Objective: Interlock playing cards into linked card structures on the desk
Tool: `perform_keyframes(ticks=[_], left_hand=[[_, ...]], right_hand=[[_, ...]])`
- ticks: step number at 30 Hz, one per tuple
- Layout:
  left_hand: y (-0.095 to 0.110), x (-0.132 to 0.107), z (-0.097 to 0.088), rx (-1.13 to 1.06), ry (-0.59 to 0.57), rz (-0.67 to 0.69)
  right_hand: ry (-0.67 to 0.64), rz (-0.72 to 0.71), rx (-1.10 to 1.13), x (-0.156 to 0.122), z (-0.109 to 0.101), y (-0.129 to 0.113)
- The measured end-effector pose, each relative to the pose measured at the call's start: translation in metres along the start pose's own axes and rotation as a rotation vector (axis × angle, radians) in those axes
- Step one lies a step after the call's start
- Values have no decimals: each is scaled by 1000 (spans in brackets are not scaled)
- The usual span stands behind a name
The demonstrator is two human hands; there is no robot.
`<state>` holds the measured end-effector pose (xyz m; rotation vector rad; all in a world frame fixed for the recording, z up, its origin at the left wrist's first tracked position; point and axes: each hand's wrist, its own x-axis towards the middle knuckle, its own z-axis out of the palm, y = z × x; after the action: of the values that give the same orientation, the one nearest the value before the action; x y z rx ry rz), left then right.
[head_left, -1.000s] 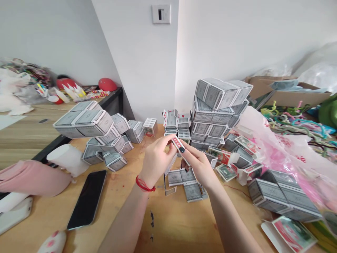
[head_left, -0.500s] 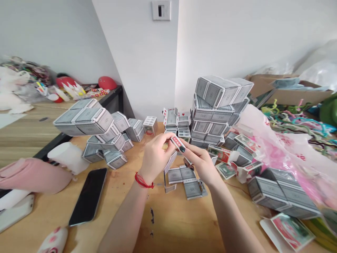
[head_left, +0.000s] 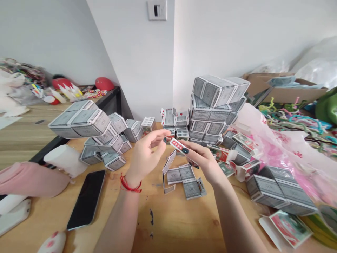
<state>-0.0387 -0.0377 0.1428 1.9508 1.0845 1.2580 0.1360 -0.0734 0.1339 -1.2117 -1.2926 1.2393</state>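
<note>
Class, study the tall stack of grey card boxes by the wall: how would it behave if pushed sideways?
The stack would probably topple: its top bundle sits tilted, overhanging the layers beneath. It looks made of thin card, so likely light and easily shifted. Pieces might scatter across the table.

Home craft/packing room, prob. a spare rm: light wooden tabletop [head_left: 179, 225] piled w/ stacks of grey patterned card boxes [head_left: 213, 105], brown cardboard carton [head_left: 284, 93], crumpled pink plastic bag [head_left: 276, 147], tangle of coloured pipe cleaners [head_left: 289, 119]; plain walls w/ white wall switch plate [head_left: 157, 9].
</note>
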Motion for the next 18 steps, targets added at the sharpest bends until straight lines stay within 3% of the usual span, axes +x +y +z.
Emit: perform_keyframes(ticks=[4, 11, 18], left_hand=[[-1, -1, 0, -7, -113, -11], [-3, 1, 0, 40, -132, -33], [-9, 4, 1, 148, -243, 132]], right_hand=[[29, -82, -79, 2, -1, 5], [29, -113, -126, 2, -4, 8], [-59, -56, -102, 1, -10, 4]])
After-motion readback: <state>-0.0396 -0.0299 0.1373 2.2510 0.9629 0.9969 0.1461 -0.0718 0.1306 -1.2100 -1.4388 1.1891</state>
